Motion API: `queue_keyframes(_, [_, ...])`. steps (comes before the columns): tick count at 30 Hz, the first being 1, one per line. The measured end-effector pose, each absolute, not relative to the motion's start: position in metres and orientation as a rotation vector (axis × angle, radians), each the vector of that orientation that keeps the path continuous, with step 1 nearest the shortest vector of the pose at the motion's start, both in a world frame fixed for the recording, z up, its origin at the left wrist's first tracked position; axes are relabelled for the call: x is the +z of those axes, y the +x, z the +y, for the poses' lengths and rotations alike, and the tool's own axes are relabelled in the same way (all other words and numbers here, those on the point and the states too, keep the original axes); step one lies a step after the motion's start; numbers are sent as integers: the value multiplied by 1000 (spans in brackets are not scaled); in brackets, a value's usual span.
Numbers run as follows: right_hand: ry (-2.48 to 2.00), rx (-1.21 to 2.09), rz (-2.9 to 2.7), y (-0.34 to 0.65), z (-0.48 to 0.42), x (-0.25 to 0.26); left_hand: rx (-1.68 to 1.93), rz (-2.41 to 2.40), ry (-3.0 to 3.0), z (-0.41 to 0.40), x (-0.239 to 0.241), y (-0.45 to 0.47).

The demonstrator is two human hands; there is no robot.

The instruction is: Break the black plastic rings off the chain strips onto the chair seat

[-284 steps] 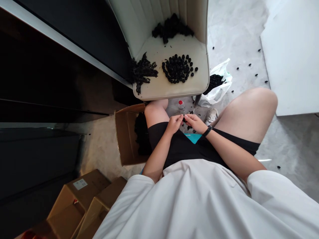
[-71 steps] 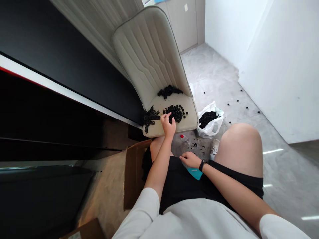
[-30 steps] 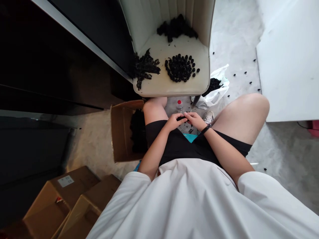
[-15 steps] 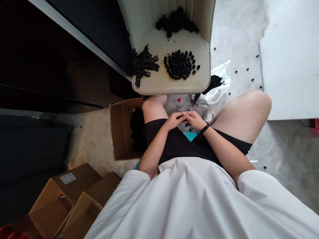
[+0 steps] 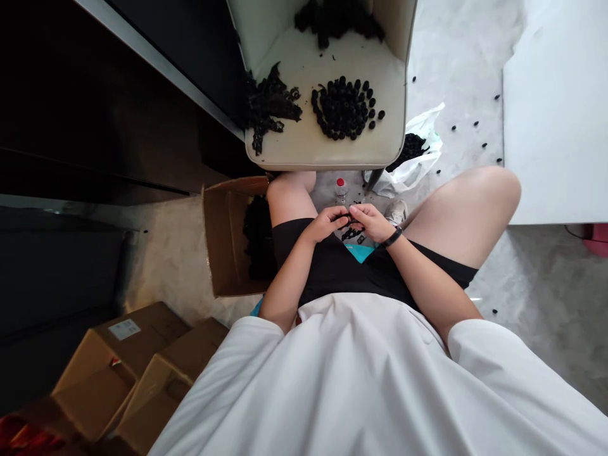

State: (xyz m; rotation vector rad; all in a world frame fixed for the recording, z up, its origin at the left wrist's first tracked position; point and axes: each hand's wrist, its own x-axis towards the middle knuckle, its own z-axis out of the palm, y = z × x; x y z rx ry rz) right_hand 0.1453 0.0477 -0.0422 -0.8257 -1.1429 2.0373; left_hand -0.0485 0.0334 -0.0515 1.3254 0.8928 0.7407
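Observation:
My left hand (image 5: 327,224) and my right hand (image 5: 372,224) meet between my thighs, fingertips pinched together. Between them is a small dark piece (image 5: 350,219), mostly covered by the fingers; its exact kind does not show. A black band (image 5: 393,237) circles my right wrist. Ahead of the hands, on the pale chair seat (image 5: 327,154), lies a cluster of small round black parts (image 5: 342,109). To its left sits a heap of torn black scraps (image 5: 273,107), and a larger dark pile (image 5: 335,24) rests against the backrest.
Left of my leg stands a cardboard box (image 5: 225,237) with black material inside. A white plastic bag (image 5: 427,152) of black pieces is beside the chair. A red-capped bottle (image 5: 341,190) stands beyond my hands. Loose black bits dot the floor. More cardboard boxes (image 5: 147,329) are at lower left.
My hands have drawn slightly apart at the fingertips, and the dark piece between them now shows. The view has tipped a little, so the chair appears higher up.

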Motion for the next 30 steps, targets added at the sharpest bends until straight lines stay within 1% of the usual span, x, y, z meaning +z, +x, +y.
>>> queue_keyframes(2, [-880, 1997, -1140, 145, 49, -43, 792, 980, 1395, 33, -52, -45])
queue_keyframes(6, [-963, 1957, -1099, 146, 52, -46, 1050, 1315, 1608, 35, -50, -40])
queue_keyframes(9, [-1017, 1939, -1085, 147, 53, -50, 1046, 1502, 1654, 35, -47, -42])
queue_keyframes(15, [-1035, 1965, -1173, 144, 49, -53, 778, 1316, 1703, 25, -41, -42])
queue_keyframes(20, [-989, 1948, -1244, 140, 47, -47, 681, 1262, 1487, 27, -50, -45])
queue_keyframes(24, [-963, 1944, -1282, 139, 47, -45, 653, 1179, 1379, 31, -53, -49])
queue_keyframes(30, [-924, 1967, -1162, 142, 48, -52, 683, 1043, 1314, 32, -39, -52])
